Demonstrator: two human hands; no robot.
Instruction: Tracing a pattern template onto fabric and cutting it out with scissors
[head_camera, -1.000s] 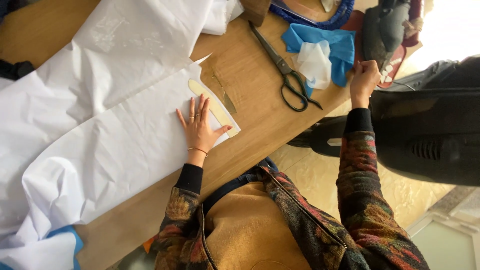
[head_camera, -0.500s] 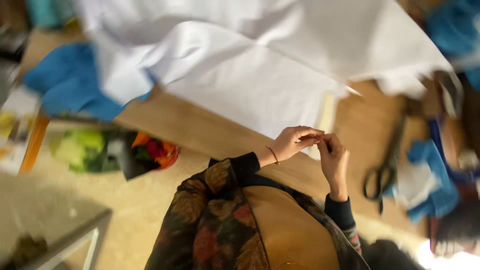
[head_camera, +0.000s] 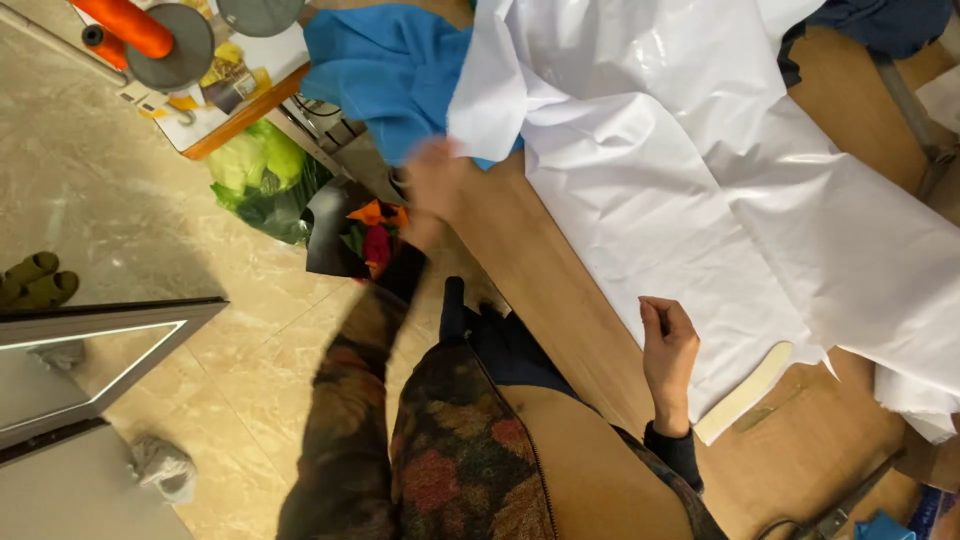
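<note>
Seen from above: white cloth (head_camera: 700, 190) spread wide over the wooden worktop (head_camera: 540, 270), creased, covering most of it. Left hand (head_camera: 432, 185) blurred, up at the cloth's left edge, where that edge met a blue cloth (head_camera: 385, 70); touching or just short of the white cloth, impossible to tell, and fingers too smeared to judge as open or closed. Right hand (head_camera: 668, 345) down near the worktop's near edge, resting at the border of the white cloth, fingers (head_camera: 655, 312) curled loosely inward, thumb side up; anything pinched in them not visible. Just beside that hand, a pale flat strip (head_camera: 745, 392) poking out from under the cloth's corner onto bare wood. Scissors (head_camera: 835, 518) partly in view at the bottom edge, well apart from both hands. Beyond the worktop's left end, on the tiled floor (head_camera: 150, 250): a green bag (head_camera: 262, 175) and a dark bag of coloured scraps (head_camera: 360, 235). Orange spool (head_camera: 125, 22) on a small table at the top left.
</note>
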